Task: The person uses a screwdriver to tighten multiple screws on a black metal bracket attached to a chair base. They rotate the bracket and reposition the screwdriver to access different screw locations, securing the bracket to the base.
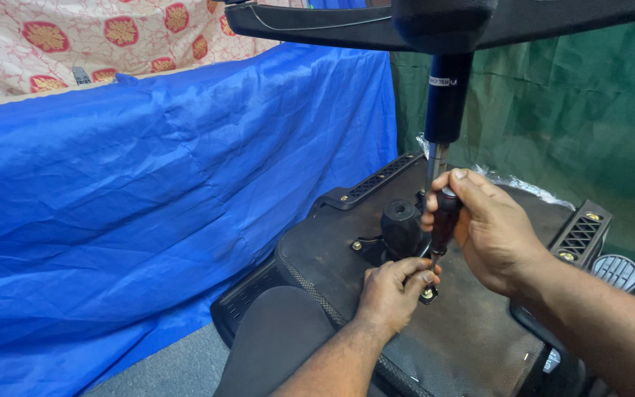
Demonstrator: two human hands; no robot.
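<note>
**Screwdriver on the chair seat**

I see my right hand (pixel 490 228) closed around the dark screwdriver (pixel 444 220), held nearly upright with its tip down at a bolt (pixel 428 293) on the upturned chair seat (pixel 450 331). My left hand (pixel 395 290) rests on the seat, fingertips pinched at the tip beside the bolt. The gas cylinder (pixel 446 95) rises just behind. Blue cloth (pixel 148 191) hangs to the left.

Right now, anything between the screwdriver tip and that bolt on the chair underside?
Nothing visible. The right hand holds the screwdriver upright, its tip at the bolt; the left hand fingers steady it beside the black mechanism knob.
</note>
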